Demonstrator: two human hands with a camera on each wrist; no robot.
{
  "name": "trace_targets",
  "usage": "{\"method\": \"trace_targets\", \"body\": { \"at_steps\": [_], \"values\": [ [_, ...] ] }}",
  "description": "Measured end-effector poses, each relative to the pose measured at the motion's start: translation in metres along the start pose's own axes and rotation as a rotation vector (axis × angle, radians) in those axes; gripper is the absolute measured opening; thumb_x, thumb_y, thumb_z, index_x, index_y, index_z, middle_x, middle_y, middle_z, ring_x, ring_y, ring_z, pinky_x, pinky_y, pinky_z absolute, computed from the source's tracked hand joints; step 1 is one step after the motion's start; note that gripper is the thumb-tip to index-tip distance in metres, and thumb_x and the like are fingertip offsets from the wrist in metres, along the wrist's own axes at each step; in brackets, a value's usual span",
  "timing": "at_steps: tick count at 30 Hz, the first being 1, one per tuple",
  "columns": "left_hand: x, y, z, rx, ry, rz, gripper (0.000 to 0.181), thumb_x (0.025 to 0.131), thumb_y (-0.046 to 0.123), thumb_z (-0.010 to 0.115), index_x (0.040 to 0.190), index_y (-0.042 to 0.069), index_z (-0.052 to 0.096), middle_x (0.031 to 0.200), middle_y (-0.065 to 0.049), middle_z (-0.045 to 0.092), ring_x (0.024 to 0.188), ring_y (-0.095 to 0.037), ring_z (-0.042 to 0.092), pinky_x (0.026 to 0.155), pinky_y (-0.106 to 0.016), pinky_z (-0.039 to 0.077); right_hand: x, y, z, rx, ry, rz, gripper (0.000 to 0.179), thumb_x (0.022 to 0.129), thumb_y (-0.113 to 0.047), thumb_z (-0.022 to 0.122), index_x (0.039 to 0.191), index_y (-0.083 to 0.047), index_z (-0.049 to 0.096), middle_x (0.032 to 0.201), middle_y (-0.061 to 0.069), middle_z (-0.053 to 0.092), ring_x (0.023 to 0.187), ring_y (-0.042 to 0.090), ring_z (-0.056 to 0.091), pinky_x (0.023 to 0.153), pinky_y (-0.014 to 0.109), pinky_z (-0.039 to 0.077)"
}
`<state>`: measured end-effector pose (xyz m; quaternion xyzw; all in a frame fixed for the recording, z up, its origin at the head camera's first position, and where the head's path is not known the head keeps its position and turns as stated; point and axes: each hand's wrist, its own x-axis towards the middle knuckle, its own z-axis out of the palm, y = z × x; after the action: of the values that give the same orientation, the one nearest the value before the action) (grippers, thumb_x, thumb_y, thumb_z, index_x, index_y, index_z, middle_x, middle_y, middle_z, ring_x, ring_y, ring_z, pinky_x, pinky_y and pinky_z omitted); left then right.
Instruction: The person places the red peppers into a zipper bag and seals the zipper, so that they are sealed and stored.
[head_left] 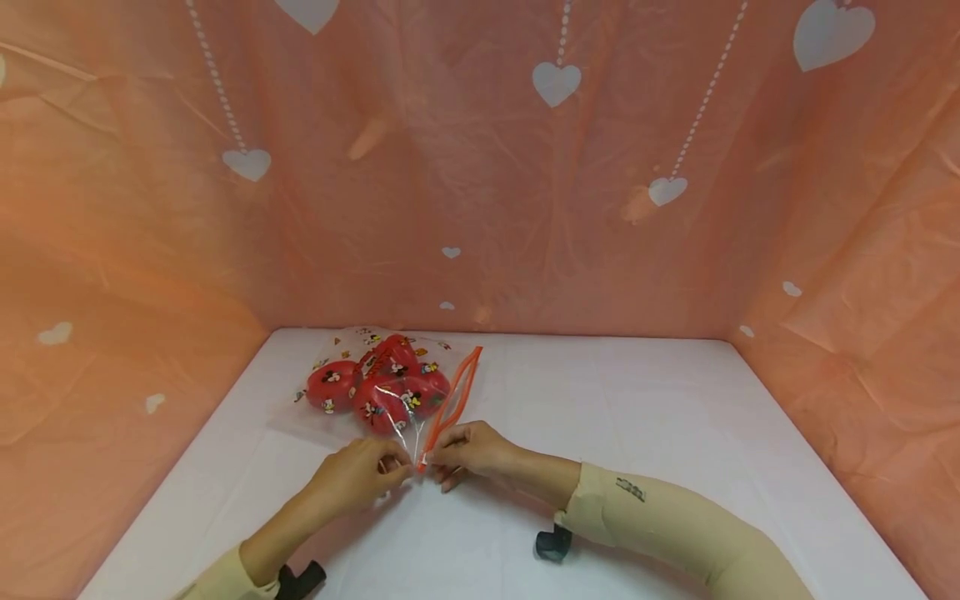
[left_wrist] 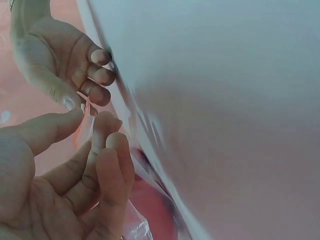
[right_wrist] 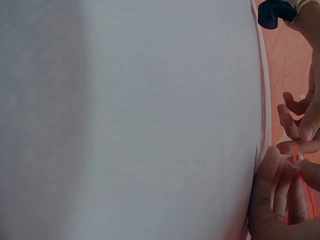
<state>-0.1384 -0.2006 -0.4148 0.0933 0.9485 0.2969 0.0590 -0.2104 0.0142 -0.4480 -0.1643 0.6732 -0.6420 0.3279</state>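
A clear zip bag (head_left: 300, 421) with cartoon prints lies toward the table's back left. Several glossy red rounded items (head_left: 330, 385) are inside it; I cannot tell their kind. An orange zip strip (head_left: 468, 367) edges the bag's right side, its two tracks parted along the upper stretch. At the near corner, beside a small pale slider (head_left: 424, 458), my right hand (head_left: 476, 450) pinches the strip between thumb and fingers. Facing it, my left hand (head_left: 356, 475) grips the bag's corner with thumb and index finger. The left wrist view shows clear plastic (left_wrist: 90, 125) between both hands' fingertips.
A white cloth covers the table (head_left: 600, 417). Orange sheeting (head_left: 510, 208) with white hearts stands behind it and along both sides. Dark wrist-worn devices sit below the left forearm (head_left: 300, 581) and the right cuff (head_left: 553, 543).
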Motion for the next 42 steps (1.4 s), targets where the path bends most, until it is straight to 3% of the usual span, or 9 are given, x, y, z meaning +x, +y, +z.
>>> {"method": "trace_targets", "body": {
  "at_steps": [5, 15, 21, 28, 33, 42],
  "values": [
    [0.003, 0.002, 0.003, -0.031, 0.029, -0.039, 0.009, 0.095, 0.027, 0.083, 0.095, 0.019, 0.078, 0.076, 0.009, 0.066, 0.066, -0.009, 0.06, 0.061, -0.034, 0.048, 0.0, -0.002, 0.0, 0.014, 0.001, 0.003, 0.004, 0.1, 0.002, 0.071, 0.101, 0.006, 0.072, 0.083, 0.009, 0.076, 0.07, 0.016, 0.071, 0.069, 0.036, 0.065],
    [0.006, 0.006, 0.008, -0.07, 0.067, -0.09, 0.01, 0.093, 0.022, 0.085, 0.089, 0.016, 0.077, 0.077, 0.008, 0.066, 0.071, -0.01, 0.058, 0.062, -0.034, 0.047, 0.0, -0.004, 0.002, 0.006, -0.005, -0.021, 0.012, 0.099, 0.001, 0.074, 0.105, 0.01, 0.071, 0.082, 0.012, 0.076, 0.068, 0.016, 0.071, 0.068, 0.038, 0.065],
    [0.007, 0.007, 0.01, -0.09, 0.073, -0.101, 0.007, 0.093, 0.017, 0.083, 0.091, 0.014, 0.077, 0.078, 0.006, 0.066, 0.07, -0.012, 0.058, 0.063, -0.034, 0.047, 0.0, -0.005, 0.003, -0.021, -0.011, -0.016, 0.015, 0.1, 0.0, 0.073, 0.108, 0.011, 0.071, 0.086, 0.015, 0.077, 0.069, 0.016, 0.071, 0.067, 0.036, 0.065],
    [0.008, 0.007, 0.009, -0.098, 0.06, -0.103, 0.005, 0.093, 0.014, 0.081, 0.092, 0.013, 0.076, 0.08, 0.005, 0.067, 0.073, -0.012, 0.059, 0.065, -0.034, 0.05, 0.001, -0.007, 0.003, -0.054, 0.001, 0.012, 0.015, 0.099, -0.004, 0.076, 0.106, 0.009, 0.074, 0.085, 0.008, 0.076, 0.072, 0.016, 0.07, 0.067, 0.035, 0.065],
    [0.008, 0.005, 0.007, -0.13, 0.038, -0.066, 0.007, 0.091, 0.011, 0.079, 0.09, 0.011, 0.072, 0.078, 0.004, 0.064, 0.067, -0.013, 0.058, 0.063, -0.032, 0.049, 0.002, -0.006, 0.004, -0.084, 0.017, 0.017, 0.014, 0.099, -0.004, 0.076, 0.104, 0.009, 0.075, 0.081, 0.006, 0.073, 0.072, 0.016, 0.069, 0.064, 0.033, 0.064],
    [0.011, -0.007, 0.005, -0.223, -0.038, 0.061, 0.011, 0.091, 0.009, 0.076, 0.087, 0.008, 0.066, 0.074, 0.002, 0.062, 0.058, -0.012, 0.058, 0.061, -0.027, 0.048, 0.007, -0.006, -0.002, -0.158, 0.008, 0.025, 0.014, 0.1, -0.006, 0.076, 0.105, 0.006, 0.078, 0.083, 0.004, 0.075, 0.072, 0.015, 0.07, 0.061, 0.03, 0.062]
  ]
}}
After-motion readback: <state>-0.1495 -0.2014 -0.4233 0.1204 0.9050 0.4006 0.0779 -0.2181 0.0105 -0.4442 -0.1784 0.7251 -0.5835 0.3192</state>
